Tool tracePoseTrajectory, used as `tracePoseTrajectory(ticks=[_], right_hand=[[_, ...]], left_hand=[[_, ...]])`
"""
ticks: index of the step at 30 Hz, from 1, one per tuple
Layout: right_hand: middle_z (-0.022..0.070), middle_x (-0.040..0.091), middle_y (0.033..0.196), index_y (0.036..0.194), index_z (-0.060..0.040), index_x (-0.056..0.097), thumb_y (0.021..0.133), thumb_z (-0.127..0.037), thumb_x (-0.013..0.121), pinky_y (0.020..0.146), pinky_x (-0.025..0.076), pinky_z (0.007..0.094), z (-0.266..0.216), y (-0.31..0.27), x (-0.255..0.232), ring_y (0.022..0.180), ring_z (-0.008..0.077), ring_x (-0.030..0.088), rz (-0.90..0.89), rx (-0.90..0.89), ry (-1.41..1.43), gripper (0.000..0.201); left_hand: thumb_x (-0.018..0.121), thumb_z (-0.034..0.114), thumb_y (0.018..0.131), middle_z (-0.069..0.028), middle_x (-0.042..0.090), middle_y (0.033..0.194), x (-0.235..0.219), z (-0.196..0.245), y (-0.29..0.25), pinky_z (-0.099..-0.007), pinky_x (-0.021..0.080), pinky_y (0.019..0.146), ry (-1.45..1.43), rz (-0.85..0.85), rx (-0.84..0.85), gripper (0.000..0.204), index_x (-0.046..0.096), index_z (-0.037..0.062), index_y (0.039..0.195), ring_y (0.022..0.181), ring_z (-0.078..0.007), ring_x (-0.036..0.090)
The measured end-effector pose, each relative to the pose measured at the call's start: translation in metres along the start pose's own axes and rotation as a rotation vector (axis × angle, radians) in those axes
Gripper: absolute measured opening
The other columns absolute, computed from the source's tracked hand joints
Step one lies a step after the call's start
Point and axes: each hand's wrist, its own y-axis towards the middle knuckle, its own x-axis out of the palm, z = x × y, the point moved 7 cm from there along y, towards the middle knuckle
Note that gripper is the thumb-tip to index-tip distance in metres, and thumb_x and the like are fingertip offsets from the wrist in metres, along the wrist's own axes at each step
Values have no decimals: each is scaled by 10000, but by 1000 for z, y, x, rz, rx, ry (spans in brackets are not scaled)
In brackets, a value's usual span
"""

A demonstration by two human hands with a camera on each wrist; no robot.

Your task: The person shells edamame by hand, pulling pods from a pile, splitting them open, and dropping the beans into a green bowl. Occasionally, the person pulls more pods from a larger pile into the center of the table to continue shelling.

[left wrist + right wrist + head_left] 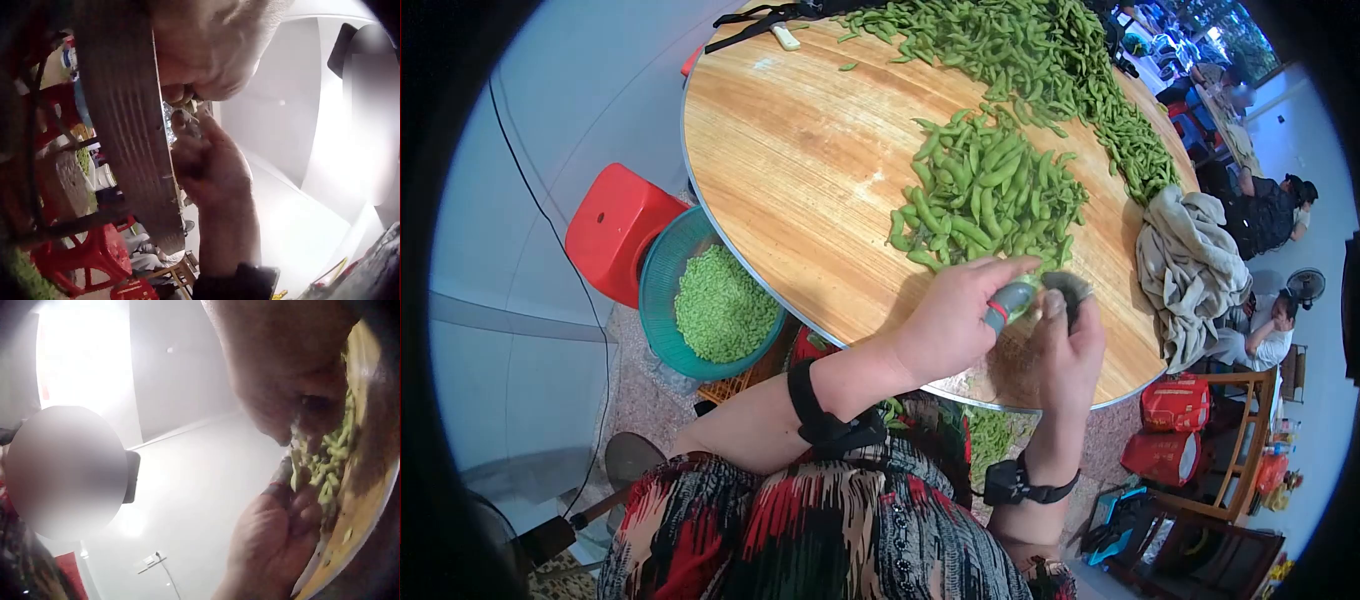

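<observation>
My left hand is at the near edge of the round wooden table, with a grey cover with a red band on its thumb. In the right wrist view it pinches a green soybean pod. Close beside it, my right hand has curled fingers and a blurred dark grey cover at the fingertips. I cannot tell whether the right fingers grip anything. Just beyond both hands lies a pile of soybean pods. Seen from the left wrist, the right hand faces the left hand.
A larger heap of pods covers the table's far side. At the right edge lies a crumpled cloth. Below the left edge stands a teal basket with shelled beans, beside a red stool. Several people sit farther right.
</observation>
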Motion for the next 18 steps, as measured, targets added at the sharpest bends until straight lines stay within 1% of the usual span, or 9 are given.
tracePoseTrajectory(ticks=[2,6,7,10,12,15,16,17,18], right_hand=[[-9,535,785,1018,15,545,884,-98,524,556,368,193,9,6,-3,641,50,445,-61,100,146,177],[-20,536,803,1057,-6,534,877,-80,525,493,311,153,14,6,1,604,10,406,-121,138,314,194],[-20,536,803,1057,-6,534,877,-80,525,493,311,153,16,6,1,604,10,406,-122,140,315,194],[-23,523,805,1092,-9,503,869,-57,522,474,300,155,21,4,6,571,13,392,-203,183,590,229],[-20,513,793,1123,-9,476,863,-41,517,469,299,157,33,0,14,551,18,373,-204,371,916,265],[-14,502,790,1122,-10,471,868,-58,522,459,301,163,23,-1,14,541,18,352,-196,313,902,263],[-14,502,790,1122,-10,471,868,-58,522,459,301,163,23,-1,14,541,18,352,-192,315,906,263],[0,507,812,1113,-6,477,872,-66,522,490,325,168,20,2,6,576,29,382,-127,218,710,252],[13,511,833,1103,-2,483,875,-74,522,522,348,173,16,4,-2,611,39,412,-64,122,511,242]], left_hand=[[530,70,841,-195,583,1063,5,13,-2,-344,479,784,39,-9,119,379,496,52,1218,905,-328,592],[548,65,820,-185,599,999,6,13,-4,-354,484,748,80,-52,97,381,518,66,1200,877,-320,601],[561,62,804,-177,603,960,8,13,-5,-357,483,728,112,-90,168,393,527,75,1195,851,-317,603],[581,48,775,-161,603,885,7,23,-6,-351,481,696,122,-140,256,366,560,79,1139,803,-317,602],[586,38,761,-152,600,849,8,27,-7,-341,480,684,100,-154,273,328,583,73,1087,782,-321,600],[572,34,771,-105,589,814,7,20,-6,-319,469,642,-86,-53,264,223,562,54,993,728,-260,599],[560,39,787,-74,574,805,9,7,-3,-294,453,600,-123,-41,180,190,534,51,974,685,-204,572],[547,44,802,-42,558,797,10,-4,-2,-269,436,559,-160,-29,97,159,506,49,956,643,-148,545],[514,52,840,-8,524,808,13,-12,-6,-196,363,487,-349,-165,-300,158,479,70,993,617,-56,464]])
